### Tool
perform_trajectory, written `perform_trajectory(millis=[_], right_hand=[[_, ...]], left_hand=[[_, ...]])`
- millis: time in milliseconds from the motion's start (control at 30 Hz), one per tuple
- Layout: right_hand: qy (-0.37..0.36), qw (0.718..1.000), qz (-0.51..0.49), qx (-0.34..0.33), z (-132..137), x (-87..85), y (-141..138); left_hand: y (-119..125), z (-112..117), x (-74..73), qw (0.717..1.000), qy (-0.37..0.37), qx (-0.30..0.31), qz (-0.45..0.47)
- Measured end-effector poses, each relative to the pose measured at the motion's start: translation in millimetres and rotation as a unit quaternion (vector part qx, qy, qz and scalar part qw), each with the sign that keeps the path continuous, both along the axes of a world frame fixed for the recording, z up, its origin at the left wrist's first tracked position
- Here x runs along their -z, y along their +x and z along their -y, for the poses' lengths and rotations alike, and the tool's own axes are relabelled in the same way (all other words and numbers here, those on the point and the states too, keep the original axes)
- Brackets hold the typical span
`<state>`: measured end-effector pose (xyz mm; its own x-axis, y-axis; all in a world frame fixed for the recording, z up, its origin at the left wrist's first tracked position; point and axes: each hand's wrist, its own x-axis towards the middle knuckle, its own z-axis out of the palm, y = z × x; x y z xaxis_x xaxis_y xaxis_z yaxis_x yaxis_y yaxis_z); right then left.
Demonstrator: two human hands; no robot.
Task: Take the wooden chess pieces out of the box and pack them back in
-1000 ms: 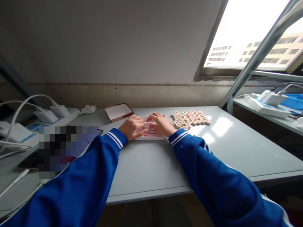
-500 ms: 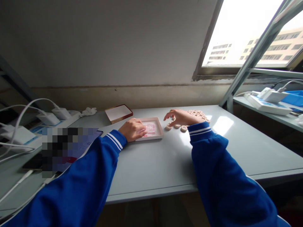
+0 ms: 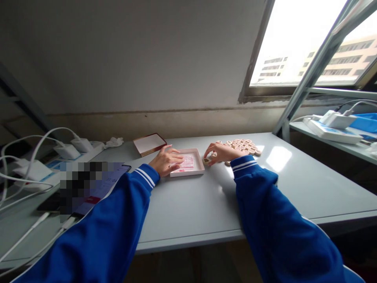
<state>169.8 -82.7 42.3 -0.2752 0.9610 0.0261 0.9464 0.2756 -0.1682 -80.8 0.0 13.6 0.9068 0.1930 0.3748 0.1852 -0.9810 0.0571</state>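
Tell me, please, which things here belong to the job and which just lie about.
Seemingly involved:
round pale wooden discs
shallow white rectangular box
red-edged rectangular lid

Apparently idle:
boxy white plastic chargers
crumpled white wad
purple rectangular screen

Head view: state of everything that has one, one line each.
White tray: open side up, on the desk
Red-printed sheet: lying inside the tray
Brown-edged lid: off the tray, pale inside up
Round pieces: loose, clustered on the desk
Nearest piece: tilted, seemingly pinched by the right hand
Left hand: fingers spread at the tray's left side
Device screen: lit, partly pixelated
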Motion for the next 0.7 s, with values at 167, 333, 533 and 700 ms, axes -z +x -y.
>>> perform_trajectory(millis=[167, 333, 533, 700], right_hand=[[-0.002, 1.0, -0.012, 0.007, 4.2, -2.9, -5.5], [0.044, 0.995, -0.015, 0.085, 8.5, -8.0, -8.1], [0.096, 0.982, -0.115, 0.115, 6.6, -11.1, -7.4], [0.091, 0.985, -0.136, 0.047, -0.4, -3.6, -28.5]], left_hand=[[-1.2, -2.9, 1.9, 1.0, 0.002, -0.018, 0.016], [-0.4, 2.0, -1.4, 0.999, 0.013, -0.028, 0.025], [-0.6, -8.7, 1.7, 0.944, -0.03, -0.27, 0.188], [2.3, -17.3, 11.7, 0.953, -0.139, -0.235, 0.13]])
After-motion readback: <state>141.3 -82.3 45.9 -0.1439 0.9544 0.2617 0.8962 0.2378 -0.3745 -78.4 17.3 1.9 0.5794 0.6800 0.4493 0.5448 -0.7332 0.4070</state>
